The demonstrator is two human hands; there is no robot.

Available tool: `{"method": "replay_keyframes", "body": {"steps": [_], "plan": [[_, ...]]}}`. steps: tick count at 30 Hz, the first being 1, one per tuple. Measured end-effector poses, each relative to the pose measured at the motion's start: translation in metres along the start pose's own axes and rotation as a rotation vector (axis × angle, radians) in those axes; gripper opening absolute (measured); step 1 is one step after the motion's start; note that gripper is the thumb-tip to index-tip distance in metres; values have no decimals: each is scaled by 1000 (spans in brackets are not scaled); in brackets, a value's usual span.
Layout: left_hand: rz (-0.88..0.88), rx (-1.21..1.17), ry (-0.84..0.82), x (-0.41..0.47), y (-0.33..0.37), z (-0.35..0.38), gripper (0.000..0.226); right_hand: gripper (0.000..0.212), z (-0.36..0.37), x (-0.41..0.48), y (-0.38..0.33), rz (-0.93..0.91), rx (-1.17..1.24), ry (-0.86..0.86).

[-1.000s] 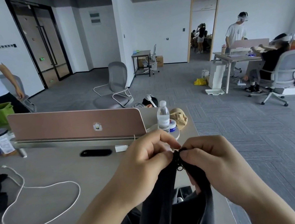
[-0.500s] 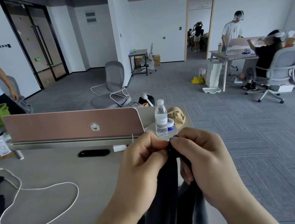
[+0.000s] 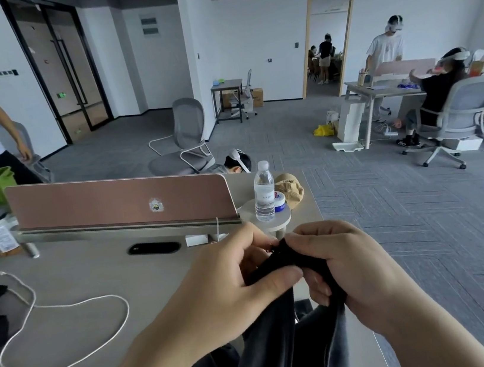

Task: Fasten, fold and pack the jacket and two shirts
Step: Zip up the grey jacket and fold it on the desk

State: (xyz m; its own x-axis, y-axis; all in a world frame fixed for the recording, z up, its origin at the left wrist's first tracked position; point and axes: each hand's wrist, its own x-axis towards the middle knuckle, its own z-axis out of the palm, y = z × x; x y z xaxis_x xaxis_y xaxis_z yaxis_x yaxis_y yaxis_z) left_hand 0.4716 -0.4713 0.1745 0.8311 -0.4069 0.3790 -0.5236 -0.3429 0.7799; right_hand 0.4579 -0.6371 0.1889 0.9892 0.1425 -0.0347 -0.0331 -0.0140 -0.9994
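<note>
Left hand: thumb now sliding across jacket, pinching one front edge; right hand gripping the other, seemingly aligning both for fastening above surface.

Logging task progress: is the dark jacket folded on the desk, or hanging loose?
Not folded. The jacket hangs loose from the left hand and right hand, which both pinch its top edge above the desk.

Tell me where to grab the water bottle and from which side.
Likely best: grip the water bottle round its labelled middle, from the near side. It stands upright; the small jar and tan cap crowd its right, the pink panel its left.
</note>
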Motion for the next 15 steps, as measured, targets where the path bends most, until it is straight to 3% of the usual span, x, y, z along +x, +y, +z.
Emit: {"method": "replay_keyframes", "body": {"steps": [4,7,9,11,13,15], "plan": [[-153,-226,22,1,-6,8,20,35,-1,0,3,29,-65,-35],[-296,-332,-105,-1,-15,12,18,31,0,0,7,50,-115,-55],[-279,-361,-147,-5,-16,19,26,32,2,2,11,62,-148,-49],[-322,-449,-24,-7,-15,27,24,33,5,3,20,27,-310,118],[-418,-525,119,-9,-17,34,34,26,8,-2,31,-87,-598,419],[-469,-557,160,-13,-23,41,27,34,14,-14,38,-112,-663,481]]}}
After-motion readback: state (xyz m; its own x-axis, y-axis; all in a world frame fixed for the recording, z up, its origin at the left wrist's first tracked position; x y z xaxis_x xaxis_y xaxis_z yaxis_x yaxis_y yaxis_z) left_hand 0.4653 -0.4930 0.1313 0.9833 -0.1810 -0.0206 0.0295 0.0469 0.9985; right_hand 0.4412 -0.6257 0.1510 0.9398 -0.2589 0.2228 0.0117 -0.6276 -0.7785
